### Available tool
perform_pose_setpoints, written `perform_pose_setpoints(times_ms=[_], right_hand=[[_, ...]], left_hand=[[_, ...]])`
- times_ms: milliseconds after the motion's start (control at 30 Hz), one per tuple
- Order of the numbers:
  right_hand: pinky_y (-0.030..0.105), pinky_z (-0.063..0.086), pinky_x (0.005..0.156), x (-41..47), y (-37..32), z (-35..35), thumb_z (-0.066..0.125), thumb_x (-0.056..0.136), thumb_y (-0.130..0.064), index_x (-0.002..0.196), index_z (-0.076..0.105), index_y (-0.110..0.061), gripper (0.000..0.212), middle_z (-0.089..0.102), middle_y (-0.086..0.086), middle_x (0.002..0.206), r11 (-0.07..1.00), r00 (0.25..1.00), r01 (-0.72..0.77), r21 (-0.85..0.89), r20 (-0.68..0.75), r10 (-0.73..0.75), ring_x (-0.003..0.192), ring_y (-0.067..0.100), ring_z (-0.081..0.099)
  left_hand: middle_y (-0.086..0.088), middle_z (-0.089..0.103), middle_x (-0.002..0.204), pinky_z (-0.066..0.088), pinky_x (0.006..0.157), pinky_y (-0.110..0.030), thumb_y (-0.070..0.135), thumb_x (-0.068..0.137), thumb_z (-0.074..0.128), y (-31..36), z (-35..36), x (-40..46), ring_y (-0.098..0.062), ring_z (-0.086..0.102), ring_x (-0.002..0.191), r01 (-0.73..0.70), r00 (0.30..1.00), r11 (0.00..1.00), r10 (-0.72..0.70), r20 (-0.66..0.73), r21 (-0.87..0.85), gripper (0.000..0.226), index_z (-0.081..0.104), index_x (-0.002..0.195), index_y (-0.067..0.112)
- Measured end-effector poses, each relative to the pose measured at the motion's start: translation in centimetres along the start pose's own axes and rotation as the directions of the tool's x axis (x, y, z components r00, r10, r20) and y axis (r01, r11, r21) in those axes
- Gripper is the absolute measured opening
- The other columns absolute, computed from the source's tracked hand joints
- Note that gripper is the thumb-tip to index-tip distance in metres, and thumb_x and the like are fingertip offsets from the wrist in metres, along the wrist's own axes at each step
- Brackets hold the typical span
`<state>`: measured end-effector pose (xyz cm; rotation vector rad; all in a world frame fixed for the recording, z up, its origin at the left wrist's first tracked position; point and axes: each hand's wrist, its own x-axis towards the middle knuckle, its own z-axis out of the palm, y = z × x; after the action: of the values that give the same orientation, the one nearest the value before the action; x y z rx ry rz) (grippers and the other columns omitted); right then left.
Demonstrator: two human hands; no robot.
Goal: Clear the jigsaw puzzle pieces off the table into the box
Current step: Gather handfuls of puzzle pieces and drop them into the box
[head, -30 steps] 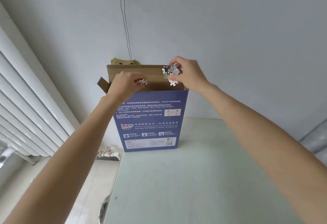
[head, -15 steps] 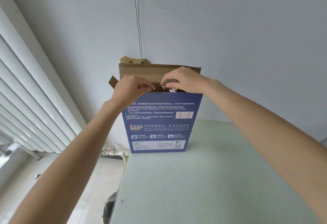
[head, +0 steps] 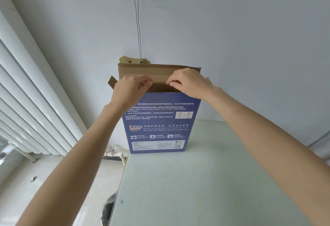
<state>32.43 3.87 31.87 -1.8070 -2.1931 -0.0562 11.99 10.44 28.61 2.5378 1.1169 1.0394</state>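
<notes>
Standing on its short end at the far edge of the table (head: 205, 181), the box (head: 159, 124) has its long axis upright and its brown top flap (head: 151, 72) folded open. Both hands are at the mouth, directly above the opening. The left hand (head: 130, 90) has its fingers curled with the fingertips pressed together, and so does the right hand (head: 189, 83); whether either one holds a puzzle piece, I cannot tell. No piece is visible on the table. I judge that anything let go here falls straight down into the box
</notes>
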Motion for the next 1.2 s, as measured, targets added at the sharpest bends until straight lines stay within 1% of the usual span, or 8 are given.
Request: perform_pose_setpoints(times_ms=[233,500,567,667,767,900,1100,1200], right_hand=[[0.037,0.053,0.064,-12.5,-1.3,2.6,0.049,0.092,-0.023,0.101,0.068,-0.019,0.021,0.070,-0.004,0.093,0.962,0.903,-0.107,0.251,-0.380,0.200,0.069,0.015,0.063],[0.034,0.051,0.076,-35.6,-1.2,13.0,0.052,0.091,-0.012,0.113,0.063,-0.020,0.026,0.067,-0.003,0.104,0.828,0.847,-0.530,0.183,0.065,0.528,0.093,0.020,0.063],[0.033,0.046,0.091,-40.9,-0.6,15.0,0.049,0.093,-0.014,0.127,0.054,-0.019,0.035,0.060,-0.001,0.122,0.792,0.792,-0.599,0.118,0.236,0.563,0.112,0.019,0.054],[0.036,0.032,0.107,-47.8,0.8,17.8,0.048,0.094,-0.017,0.139,0.041,-0.016,0.045,0.045,0.004,0.141,0.670,0.634,-0.742,0.019,0.347,0.691,0.131,0.024,0.036],[0.038,0.017,0.115,-51.4,1.2,19.9,0.041,0.098,-0.024,0.147,0.021,-0.010,0.055,0.019,0.009,0.155,0.548,0.488,-0.836,-0.028,0.420,0.765,0.143,0.026,0.015],[0.040,0.000,0.118,-53.0,-2.0,22.0,0.032,0.100,-0.036,0.150,0.008,-0.012,0.061,-0.006,0.002,0.157,0.687,0.602,-0.722,0.083,0.565,0.564,0.145,0.018,-0.007],[0.035,0.016,0.117,-56.1,-4.1,21.4,0.054,0.090,-0.029,0.144,0.034,-0.017,0.058,0.030,0.000,0.151,0.854,0.813,-0.462,0.238,0.499,0.301,0.140,0.017,0.023],[0.042,0.034,0.106,-59.6,-3.9,20.1,0.069,0.078,-0.035,0.146,0.023,-0.020,0.083,0.026,0.007,0.145,0.763,0.689,-0.643,0.070,0.487,0.537,0.132,0.029,0.028]], left_hand=[[0.008,0.070,0.080,0.045,0.067,-0.026,0.022,0.091,0.056,6.2,1.6,-8.3,-0.012,0.061,0.071,-0.261,0.926,0.965,0.248,-0.285,-0.008,0.014,0.070,0.089,0.018],[0.011,0.068,0.089,0.040,0.082,-0.030,0.028,0.086,0.052,11.8,13.5,-24.7,-0.016,0.061,0.090,-0.137,0.949,0.981,0.170,0.266,-0.136,0.020,0.069,0.096,0.026],[0.009,0.067,0.104,0.041,0.088,-0.033,0.027,0.087,0.052,13.2,16.3,-28.1,-0.019,0.058,0.102,0.004,0.867,0.994,0.050,0.496,-0.107,0.028,0.062,0.113,0.029],[0.000,0.055,0.128,0.044,0.096,-0.039,0.029,0.089,0.054,15.2,19.4,-32.6,-0.024,0.052,0.115,0.354,0.568,0.934,-0.261,0.781,0.054,0.056,0.032,0.141,0.024],[-0.015,0.039,0.141,0.038,0.103,-0.040,0.031,0.088,0.058,17.5,20.4,-36.7,-0.030,0.042,0.126,0.442,0.350,0.876,-0.367,0.862,0.193,0.074,0.016,0.147,0.014],[-0.014,0.026,0.145,0.034,0.105,-0.038,0.037,0.083,0.065,20.2,20.2,-40.9,-0.030,0.030,0.132,0.434,0.341,0.877,-0.371,0.864,0.205,0.087,0.014,0.148,0.013],[-0.004,0.023,0.141,0.046,0.092,-0.036,0.048,0.068,0.076,21.4,21.1,-44.1,-0.024,0.024,0.127,0.257,0.421,0.950,-0.275,0.864,0.177,0.099,0.020,0.145,0.021],[-0.003,0.022,0.140,0.045,0.094,-0.035,0.048,0.062,0.081,22.7,21.0,-45.7,-0.024,0.023,0.127,0.223,0.421,0.957,-0.266,0.867,0.185,0.108,0.018,0.146,0.022]])
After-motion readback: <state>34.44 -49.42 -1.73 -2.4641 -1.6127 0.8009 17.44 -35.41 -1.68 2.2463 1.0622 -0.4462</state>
